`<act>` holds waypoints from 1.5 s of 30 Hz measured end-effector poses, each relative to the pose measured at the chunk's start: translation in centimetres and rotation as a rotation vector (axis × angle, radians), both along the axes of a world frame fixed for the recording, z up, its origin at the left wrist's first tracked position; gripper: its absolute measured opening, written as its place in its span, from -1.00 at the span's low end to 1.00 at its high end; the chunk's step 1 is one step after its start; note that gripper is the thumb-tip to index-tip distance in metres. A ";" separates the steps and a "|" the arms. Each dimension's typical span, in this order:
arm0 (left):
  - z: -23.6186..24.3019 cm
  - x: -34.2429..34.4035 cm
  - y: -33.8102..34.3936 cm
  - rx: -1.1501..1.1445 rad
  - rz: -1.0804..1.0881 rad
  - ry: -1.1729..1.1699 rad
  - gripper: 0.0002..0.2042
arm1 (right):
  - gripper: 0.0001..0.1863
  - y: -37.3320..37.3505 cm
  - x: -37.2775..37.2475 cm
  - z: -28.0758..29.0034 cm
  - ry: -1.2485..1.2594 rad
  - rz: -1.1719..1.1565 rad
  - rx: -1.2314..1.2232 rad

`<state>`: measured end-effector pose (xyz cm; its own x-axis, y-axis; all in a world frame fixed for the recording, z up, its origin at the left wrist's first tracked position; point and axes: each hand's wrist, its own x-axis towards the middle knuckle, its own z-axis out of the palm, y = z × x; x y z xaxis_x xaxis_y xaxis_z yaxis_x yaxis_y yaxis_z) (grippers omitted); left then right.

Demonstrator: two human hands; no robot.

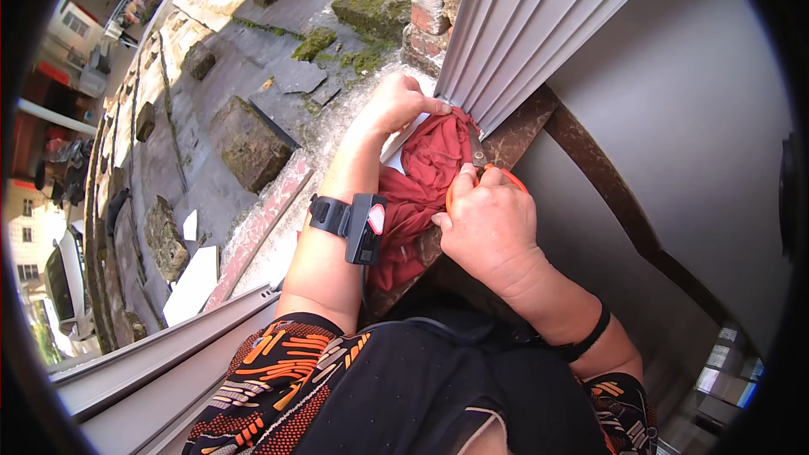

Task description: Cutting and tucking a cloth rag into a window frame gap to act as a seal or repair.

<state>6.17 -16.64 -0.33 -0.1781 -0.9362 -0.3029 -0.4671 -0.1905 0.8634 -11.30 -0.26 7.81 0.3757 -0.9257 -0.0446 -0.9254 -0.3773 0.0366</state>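
The red cloth [436,145] lies bunched on the brown sill [521,128], with the orange-handled scissors [478,155] at its right edge. Your right hand [491,223] is closed around the scissors' handles; your left hand [394,106] has its thumb at the cloth's top, its fingers' grip impossible to tell, near the grey ribbed frame [543,25].

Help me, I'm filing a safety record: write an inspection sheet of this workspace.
Surface: brown sill, under bunched red cloth.
Job's things: the red cloth; orange-handled scissors, blades at its right edge.
Clutter: stone blocks and white pieces, outside.
Grips: left hand at the cloth's far end, pinch unclear; right hand around the scissors' handles.
Cables: thin dark cord below the wrist device.
Surroundings: ribbed frame, bricks.
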 end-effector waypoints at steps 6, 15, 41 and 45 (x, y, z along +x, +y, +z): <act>-0.1 0.6 0.1 0.018 0.023 -0.025 -0.56 | -0.26 0.1 -0.9 3.6 -0.055 0.001 0.156; -0.8 0.4 0.1 -0.038 0.054 0.070 -0.60 | -0.50 -1.4 -2.4 0.8 -0.517 0.068 -0.250; -0.9 0.3 -0.1 -0.073 0.037 0.045 -0.58 | -0.61 -4.1 -3.4 -1.0 -0.651 -0.020 -0.646; -0.8 0.5 -0.1 -0.014 0.050 0.055 -0.59 | -0.65 -3.6 -3.5 1.1 -0.718 -0.258 -0.150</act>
<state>6.63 -16.70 -1.13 -0.1466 -0.9486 -0.2806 -0.4094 -0.2000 0.8902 -14.84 -3.89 8.87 0.0369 -0.9648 0.2605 -0.7995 -0.1849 -0.5716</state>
